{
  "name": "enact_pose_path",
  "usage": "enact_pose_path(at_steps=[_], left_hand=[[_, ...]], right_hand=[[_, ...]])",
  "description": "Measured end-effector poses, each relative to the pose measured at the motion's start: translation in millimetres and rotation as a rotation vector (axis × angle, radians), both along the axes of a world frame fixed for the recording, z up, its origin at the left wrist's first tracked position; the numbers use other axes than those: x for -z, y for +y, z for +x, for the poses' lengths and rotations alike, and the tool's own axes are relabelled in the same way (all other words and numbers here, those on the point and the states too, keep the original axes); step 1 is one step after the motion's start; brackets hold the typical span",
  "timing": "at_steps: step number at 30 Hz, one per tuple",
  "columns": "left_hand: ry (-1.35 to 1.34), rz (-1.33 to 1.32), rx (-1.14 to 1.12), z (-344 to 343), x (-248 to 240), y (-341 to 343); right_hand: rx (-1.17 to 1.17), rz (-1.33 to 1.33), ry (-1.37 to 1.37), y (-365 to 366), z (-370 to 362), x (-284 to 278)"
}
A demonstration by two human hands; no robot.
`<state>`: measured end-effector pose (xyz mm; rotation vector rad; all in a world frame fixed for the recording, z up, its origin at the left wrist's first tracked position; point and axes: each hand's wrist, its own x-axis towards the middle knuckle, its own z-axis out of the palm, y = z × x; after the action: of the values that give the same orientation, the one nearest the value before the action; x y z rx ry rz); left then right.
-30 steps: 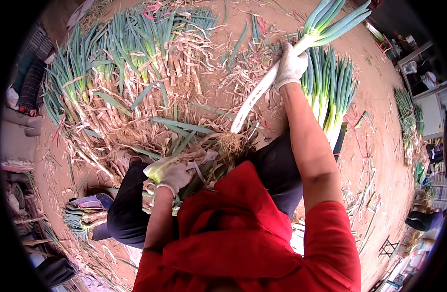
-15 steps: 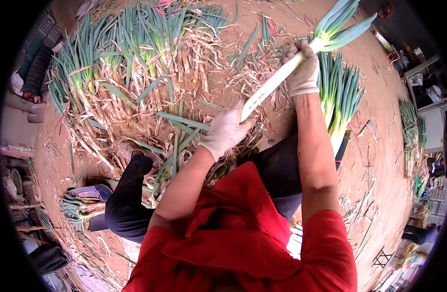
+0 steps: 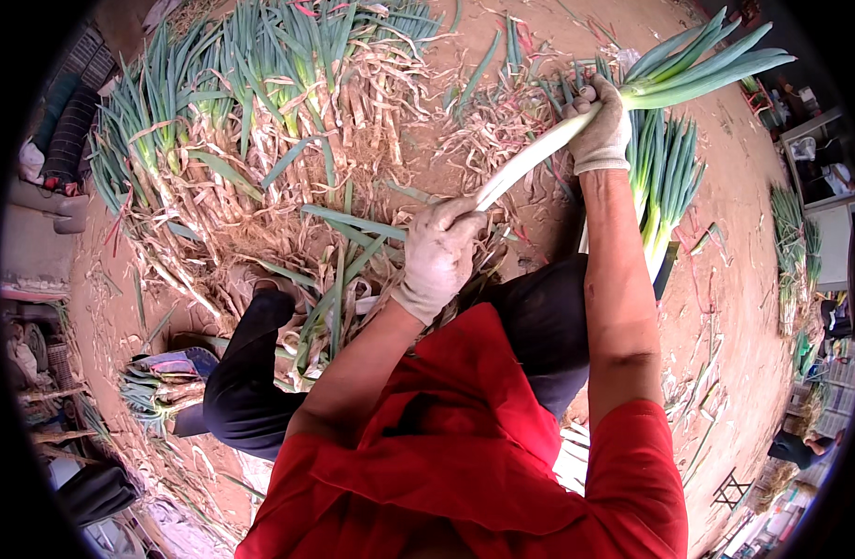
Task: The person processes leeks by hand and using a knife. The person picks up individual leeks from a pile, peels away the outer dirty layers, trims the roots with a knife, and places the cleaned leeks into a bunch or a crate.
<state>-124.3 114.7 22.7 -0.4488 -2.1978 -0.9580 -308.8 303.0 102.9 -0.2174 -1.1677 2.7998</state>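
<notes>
A long green onion [image 3: 533, 158] with a bare white stalk slants up to the right, its green leaves fanning out at the far end. My right hand [image 3: 599, 130], in a pale work glove, is closed round the stalk just below the leaves. Lower down, my gloved left hand [image 3: 440, 253] grips the root end, whose tip is hidden by the fingers. Beneath the right forearm, a bunch of cleaned green onions [image 3: 660, 186] lies beside my leg. Dry peeled skins and cut leaves [image 3: 353, 289] are heaped near my left hand.
A large pile of unpeeled green onions [image 3: 259, 121] with dry roots covers the floor at the far left. More peelings [image 3: 497, 140] are strewn ahead. A small bundle [image 3: 157, 389] lies left of my leg, another bundle [image 3: 795, 247] at the right. A shovel blade [image 3: 71, 212] rests far left.
The green onion has moved to the right and its leaves point more sideways. My right hand has shifted right with it, and my left hand has closed round the root end.
</notes>
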Motion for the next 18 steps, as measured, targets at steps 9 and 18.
enact_pose_path(at_steps=[9,18], left_hand=[[-0.367,0.194,0.018,1.8,-20.9,0.9],[-1.297,-0.68,0.344,97.3,135.1,-84.1]], right_hand=[[0.133,0.094,-0.024,-9.1,0.0,4.1],[0.304,0.252,-0.081,18.0,-13.3,17.6]])
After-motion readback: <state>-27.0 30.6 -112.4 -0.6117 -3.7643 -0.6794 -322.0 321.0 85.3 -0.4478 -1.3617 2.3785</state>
